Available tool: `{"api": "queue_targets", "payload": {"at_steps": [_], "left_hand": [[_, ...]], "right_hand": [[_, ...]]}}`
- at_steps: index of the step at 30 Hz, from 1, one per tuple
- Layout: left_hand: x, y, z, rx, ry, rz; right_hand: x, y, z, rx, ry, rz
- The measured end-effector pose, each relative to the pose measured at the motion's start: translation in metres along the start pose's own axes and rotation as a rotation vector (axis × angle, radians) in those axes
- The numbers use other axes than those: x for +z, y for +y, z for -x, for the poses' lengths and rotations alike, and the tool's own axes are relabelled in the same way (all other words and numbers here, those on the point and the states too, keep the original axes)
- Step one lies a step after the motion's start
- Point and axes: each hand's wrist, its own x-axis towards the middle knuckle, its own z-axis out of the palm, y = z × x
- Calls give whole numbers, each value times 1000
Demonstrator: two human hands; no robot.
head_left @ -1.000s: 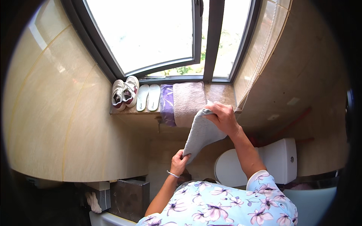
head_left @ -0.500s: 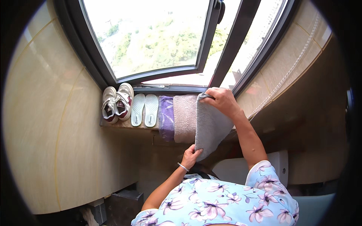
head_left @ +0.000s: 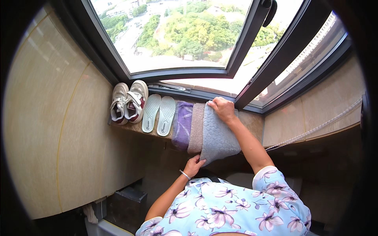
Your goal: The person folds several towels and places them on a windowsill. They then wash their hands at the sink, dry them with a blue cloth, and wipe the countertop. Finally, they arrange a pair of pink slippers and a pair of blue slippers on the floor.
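Observation:
A grey-blue textured towel (head_left: 220,135) lies over the right part of the sill, its near end hanging past the front edge. My right hand (head_left: 223,109) pinches its far left corner by the window frame. At the near left corner, my left hand (head_left: 193,165) grips the cloth between thumb and fingers; a silver bracelet circles that wrist. The grey towel partly covers a pinkish-beige towel (head_left: 196,129). Left of that hangs a purple patterned cloth (head_left: 182,126). Two pale insoles (head_left: 158,115) lie side by side farther left.
A pair of white and maroon shoes (head_left: 129,103) stands at the sill's left end. Above is a dark-framed window (head_left: 181,74), tilted ajar. A beaded cord (head_left: 315,128) slants along the right wall. Below left sits a dark box (head_left: 128,200).
The grey towel has come down flatter and now covers more of the beige towel, showing its patterned face. Both hands still hold its corners. The view has shifted, revealing more sill at right.

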Motion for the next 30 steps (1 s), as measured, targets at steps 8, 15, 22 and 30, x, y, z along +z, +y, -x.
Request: {"api": "queue_targets", "payload": {"at_steps": [8, 15, 22, 30], "left_hand": [[6, -15, -2, -30, 56, -234], [4, 22, 16, -40, 211, -750], [33, 86, 7, 110, 64, -465], [50, 114, 13, 80, 64, -492]], "right_hand": [[-11, 4, 8, -66, 125, 64], [-50, -1, 61, -46, 224, -150], [-37, 30, 77, 83, 168, -74], [-46, -8, 81, 34, 124, -140]]}}
